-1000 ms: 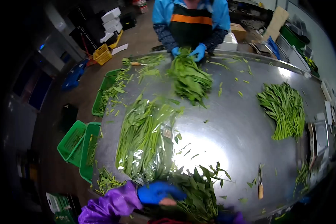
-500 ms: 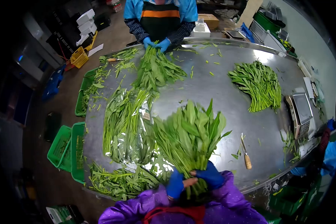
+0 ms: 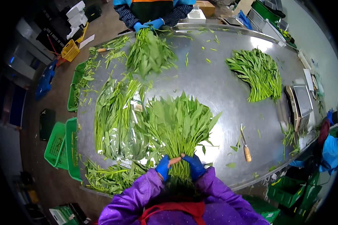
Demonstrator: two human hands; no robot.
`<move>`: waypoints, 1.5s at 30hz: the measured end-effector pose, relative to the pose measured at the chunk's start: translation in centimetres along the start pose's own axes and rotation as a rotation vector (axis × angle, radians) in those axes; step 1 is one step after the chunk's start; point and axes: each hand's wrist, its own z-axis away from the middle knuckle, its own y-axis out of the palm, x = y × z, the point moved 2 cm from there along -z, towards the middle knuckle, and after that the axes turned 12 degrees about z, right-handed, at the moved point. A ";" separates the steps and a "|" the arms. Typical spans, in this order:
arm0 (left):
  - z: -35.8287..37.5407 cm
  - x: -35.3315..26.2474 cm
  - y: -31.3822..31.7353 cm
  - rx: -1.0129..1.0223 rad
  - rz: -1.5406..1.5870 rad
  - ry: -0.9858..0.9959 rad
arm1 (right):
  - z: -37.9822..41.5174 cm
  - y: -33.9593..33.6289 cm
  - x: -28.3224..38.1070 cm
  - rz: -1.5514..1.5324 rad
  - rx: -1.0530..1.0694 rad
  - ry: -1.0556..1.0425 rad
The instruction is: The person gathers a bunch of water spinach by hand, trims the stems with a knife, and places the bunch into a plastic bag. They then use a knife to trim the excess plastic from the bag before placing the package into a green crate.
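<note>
Your forearms, in purple sleeves, reached forward from the near edge and angled inward, so that your right hand [image 3: 163, 167] and left hand [image 3: 194, 167] met low in front of your body, over the near side of the metal table [image 3: 210, 88]. To the left, a clear bag of greens [image 3: 120, 122] lay near the bunch, with loose greens [image 3: 110, 177] at the near left corner. A knife [image 3: 246, 145] with a wooden handle lay to the right, well apart from your hands, and a scale [image 3: 301, 105] stood at the right side. A pile of greens [image 3: 256, 75] rested toward the far right. Across the table, a co-worker in blue gloves held a second bunch [image 3: 147, 54]. Green crates [image 3: 72, 148] stood on the floor [image 3: 56, 108] off the left edge.

Both your hands, in blue gloves with some fingers bare, were curled closed around the stems of the bunch of leafy greens [image 3: 180, 125], one from each side, fingers meeting in front. Its leaves fanned out away from you above the table; the grip of the undersides could not be seen.
</note>
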 end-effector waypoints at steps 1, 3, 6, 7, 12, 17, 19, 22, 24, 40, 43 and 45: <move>0.0 0.2 0.0 -0.047 0.029 -0.095 | -0.2 -0.2 -0.4 0.032 -0.002 0.008; -0.3 -0.3 0.5 -0.142 0.087 -0.279 | -0.9 -1.0 -1.1 0.101 -0.004 0.021; -0.5 -2.1 1.9 -0.240 0.205 -0.270 | -0.6 -1.0 -0.8 0.098 0.057 0.006; -0.3 -2.0 1.6 -0.228 0.144 -0.214 | -0.4 -1.0 -0.7 0.048 0.046 0.032; 1.3 3.8 -2.6 -0.132 0.510 -0.131 | 0.9 -1.7 -0.7 -0.507 0.198 0.138; 2.0 1.7 -1.5 -0.011 0.420 0.113 | 2.0 -0.7 0.1 -0.471 0.115 0.056; 1.5 -0.1 -0.4 -0.090 -0.012 -0.065 | 0.6 -1.8 -2.2 -0.242 0.004 0.025; 0.8 -1.1 0.4 0.306 -0.520 0.279 | 0.2 -0.7 -1.5 0.019 -0.073 -0.132; 0.1 -0.9 1.1 -0.026 0.011 -0.147 | 0.0 -0.3 -1.0 0.116 -0.056 -0.227; -0.1 2.1 -0.4 -0.213 -0.136 -0.095 | 1.1 -1.0 -1.8 0.149 0.030 -0.082; 0.4 -0.4 1.0 -0.137 0.119 -0.096 | 1.1 -0.2 -0.9 0.023 0.001 -0.120; 0.6 -0.1 0.9 -0.150 0.240 -0.145 | 1.7 -0.3 -0.2 -0.006 0.007 -0.103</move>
